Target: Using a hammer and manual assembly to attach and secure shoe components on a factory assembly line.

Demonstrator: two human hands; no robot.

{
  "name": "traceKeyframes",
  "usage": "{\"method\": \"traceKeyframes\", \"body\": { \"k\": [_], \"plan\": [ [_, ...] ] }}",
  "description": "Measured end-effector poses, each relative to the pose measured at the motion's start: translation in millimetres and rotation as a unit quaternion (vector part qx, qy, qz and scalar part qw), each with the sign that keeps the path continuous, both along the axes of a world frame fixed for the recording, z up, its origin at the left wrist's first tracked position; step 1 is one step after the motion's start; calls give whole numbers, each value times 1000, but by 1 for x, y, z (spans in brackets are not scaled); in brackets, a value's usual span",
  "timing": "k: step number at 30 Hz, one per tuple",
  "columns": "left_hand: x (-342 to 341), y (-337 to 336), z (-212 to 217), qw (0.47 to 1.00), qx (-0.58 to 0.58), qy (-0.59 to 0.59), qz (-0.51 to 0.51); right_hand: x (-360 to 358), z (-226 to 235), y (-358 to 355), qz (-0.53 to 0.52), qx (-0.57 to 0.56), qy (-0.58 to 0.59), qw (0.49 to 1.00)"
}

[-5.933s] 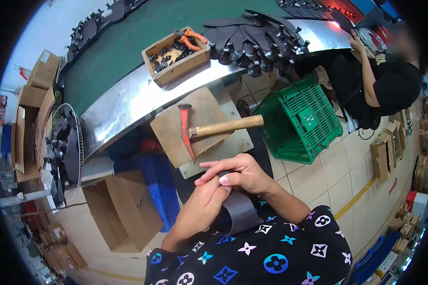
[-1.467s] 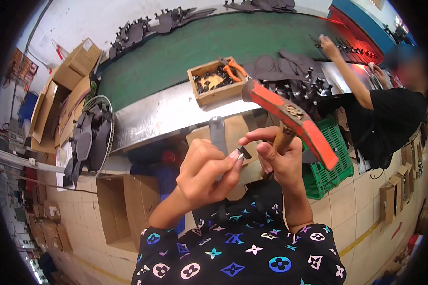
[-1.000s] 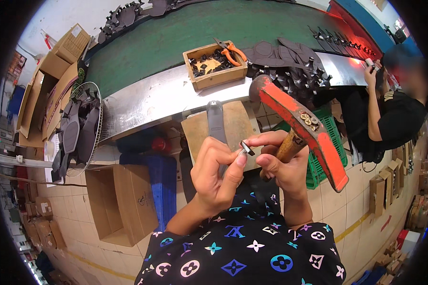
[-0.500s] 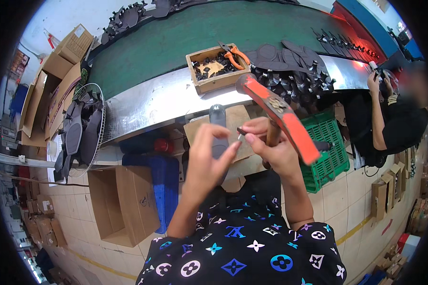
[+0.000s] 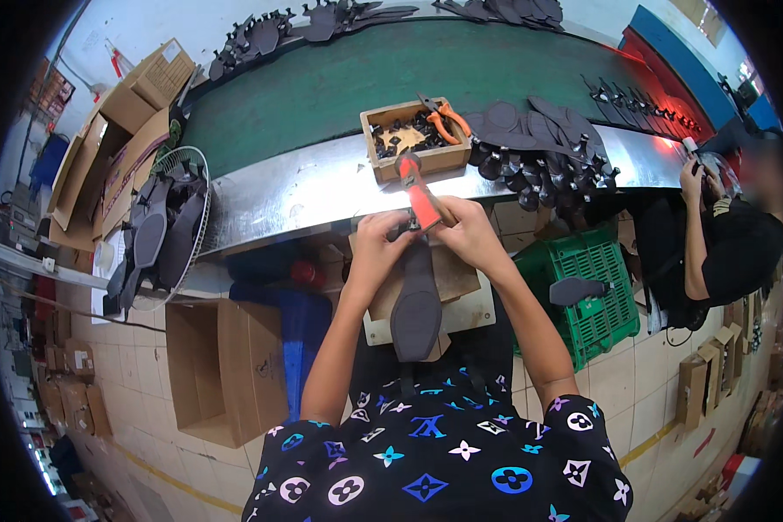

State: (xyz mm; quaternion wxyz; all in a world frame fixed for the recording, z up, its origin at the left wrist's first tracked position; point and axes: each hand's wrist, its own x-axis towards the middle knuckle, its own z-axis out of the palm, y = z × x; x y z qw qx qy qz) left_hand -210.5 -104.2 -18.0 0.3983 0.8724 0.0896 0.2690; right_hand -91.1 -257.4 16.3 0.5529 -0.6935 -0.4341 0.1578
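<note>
A dark grey shoe sole (image 5: pixel 416 304) lies lengthwise in front of me on a wooden block (image 5: pixel 465 278), its heel end away from me. At that end my left hand (image 5: pixel 376 250) is closed, thumb and fingers pinching what looks like a small black heel tip, mostly hidden. My right hand (image 5: pixel 471 233) grips a hammer (image 5: pixel 419 198) by its handle, close to the head. The hammer's red, worn head hangs right over the heel, beside my left fingertips. Whether it touches the heel, I cannot tell.
Beyond my hands, a wooden box (image 5: pixel 426 163) of small black parts holds orange-handled pliers (image 5: pixel 448 122). Heeled soles (image 5: pixel 531 139) are piled right of it. A wire basket (image 5: pixel 202 204) stands left, a green crate (image 5: pixel 592 309) right. A co-worker (image 5: pixel 731 235) works at far right.
The hammer has swung left and away from me, over the heel. My left hand has gone from open fingers to a pinch at the heel end, and the sole now shows more fully.
</note>
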Motion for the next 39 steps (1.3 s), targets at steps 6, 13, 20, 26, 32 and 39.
{"method": "traceKeyframes", "body": {
  "k": [6, 13, 20, 26, 32, 39],
  "plan": [
    [-8, -2, -4, 1000, 21, -18, 12, -6, -2, -3, 8, 1, -133, 991],
    [-11, 0, -2, 999, 17, -37, 9, -16, 7, -6, 16, -53, -244, 968],
    [-10, 6, 7, 993, -101, -25, -48, -29, 11, -13, -39, -28, -255, 966],
    [-9, 13, 7, 968, -221, 29, -118, -86, 58, -54, -124, 5, -28, 992],
    [-9, 18, 0, 975, -195, 28, -107, -89, 61, -54, -106, -46, -100, 988],
    [-21, 11, 8, 991, 71, 94, -60, -112, 65, -68, -187, 55, -294, 936]
  ]
}}
